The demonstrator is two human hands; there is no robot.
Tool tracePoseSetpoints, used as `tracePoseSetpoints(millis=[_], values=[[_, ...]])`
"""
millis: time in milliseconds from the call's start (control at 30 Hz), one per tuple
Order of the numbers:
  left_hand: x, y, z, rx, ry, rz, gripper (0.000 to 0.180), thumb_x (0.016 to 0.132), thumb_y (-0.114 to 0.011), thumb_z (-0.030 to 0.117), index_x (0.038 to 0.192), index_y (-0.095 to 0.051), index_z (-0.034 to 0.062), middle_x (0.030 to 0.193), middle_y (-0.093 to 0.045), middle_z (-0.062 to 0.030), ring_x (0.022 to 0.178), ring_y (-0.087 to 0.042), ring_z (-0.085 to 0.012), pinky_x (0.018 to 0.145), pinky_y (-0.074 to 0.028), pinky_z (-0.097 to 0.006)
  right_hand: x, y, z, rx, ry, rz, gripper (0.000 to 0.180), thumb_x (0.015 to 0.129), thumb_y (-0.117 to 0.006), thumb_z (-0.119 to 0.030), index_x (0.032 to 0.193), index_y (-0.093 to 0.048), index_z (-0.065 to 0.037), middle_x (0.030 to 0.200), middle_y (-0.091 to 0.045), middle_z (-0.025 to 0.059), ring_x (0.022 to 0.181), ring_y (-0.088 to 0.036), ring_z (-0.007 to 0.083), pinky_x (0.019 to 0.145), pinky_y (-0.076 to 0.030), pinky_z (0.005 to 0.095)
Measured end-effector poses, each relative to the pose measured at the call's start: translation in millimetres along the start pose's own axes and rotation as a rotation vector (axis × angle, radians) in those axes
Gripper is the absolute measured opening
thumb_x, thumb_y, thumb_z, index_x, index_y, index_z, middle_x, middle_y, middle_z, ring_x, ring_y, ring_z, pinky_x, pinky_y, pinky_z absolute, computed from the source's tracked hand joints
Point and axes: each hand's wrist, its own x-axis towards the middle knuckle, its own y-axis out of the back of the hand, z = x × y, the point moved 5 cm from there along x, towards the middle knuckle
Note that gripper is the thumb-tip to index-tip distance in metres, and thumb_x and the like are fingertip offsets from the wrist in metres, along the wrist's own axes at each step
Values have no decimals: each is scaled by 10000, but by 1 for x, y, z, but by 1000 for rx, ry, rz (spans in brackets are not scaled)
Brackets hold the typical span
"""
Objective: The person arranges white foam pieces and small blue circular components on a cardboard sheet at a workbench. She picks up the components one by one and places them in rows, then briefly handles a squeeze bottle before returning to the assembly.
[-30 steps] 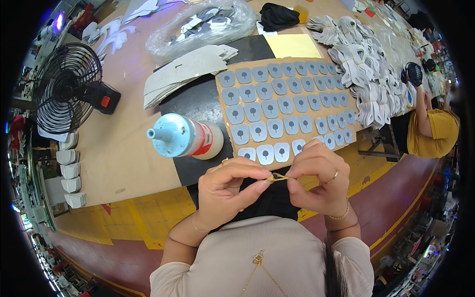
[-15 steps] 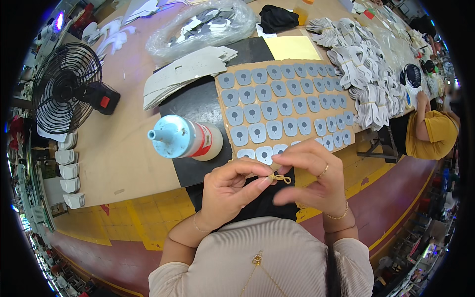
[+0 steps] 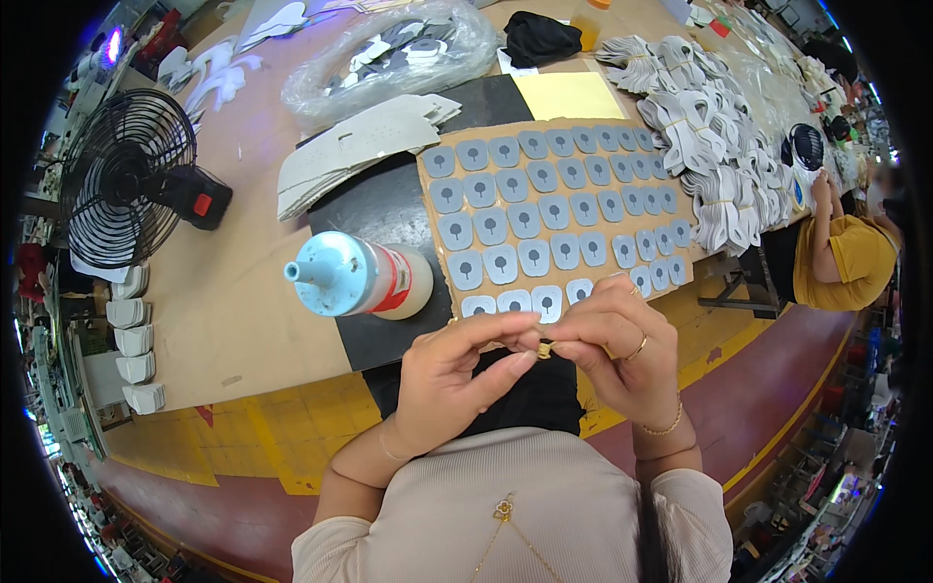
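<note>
My left hand [image 3: 452,374] and my right hand [image 3: 627,350] meet in front of my chest, over the table's near edge. A small yellow looped band [image 3: 544,350], like a rubber band, is pinched at the fingertips of both; the fingers partly cover it. Just beyond the hands lies a cardboard sheet [image 3: 455,136] with rows of rounded grey patches [image 3: 501,262], each bearing a dark tree-like mark. My right hand hides part of the nearest row. Left of the sheet stands a white squeeze bottle [image 3: 413,282] with a light blue cap.
A black fan [image 3: 126,180] stands at the left, near small stacks of white pieces [image 3: 134,340]. Behind the bottle lie grey-white sheets [image 3: 360,146] and a clear plastic bag [image 3: 311,97] of cut pieces. Banded bundles [image 3: 719,175] lie right; beyond them sits a person in yellow [image 3: 846,262].
My right thumb and fingers have come together onto the yellow band. Its dangling loop no longer hangs out, and it looks bunched between the fingertips. The left hand keeps its pinch.
</note>
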Motion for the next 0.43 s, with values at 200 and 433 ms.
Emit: tracePoseSetpoints(millis=[200, 433], values=[[7, 2, -17, -373, 255, -122, 349, 866, -685, 8, 1201, -606, -51, 1052, -674, -111, 940, -651, -151, 835, -542, -272, 2, -4, -7, -153, 155, -21, 195, 749, -765, -113, 930, -693, -124, 802, -654, -40, 668, -571, 108, 701, -327, 282], [8, 7, -21, -242, 135, -217, 304, 864, -686, 18, 1168, -662, 16, 1047, -683, -109, 969, -661, -187, 822, -551, -234, -8, -8, -6, -279, 253, 94, 234, 735, -757, -132, 960, -712, -178, 870, -649, -56, 697, -573, 86, 757, -303, 306]])
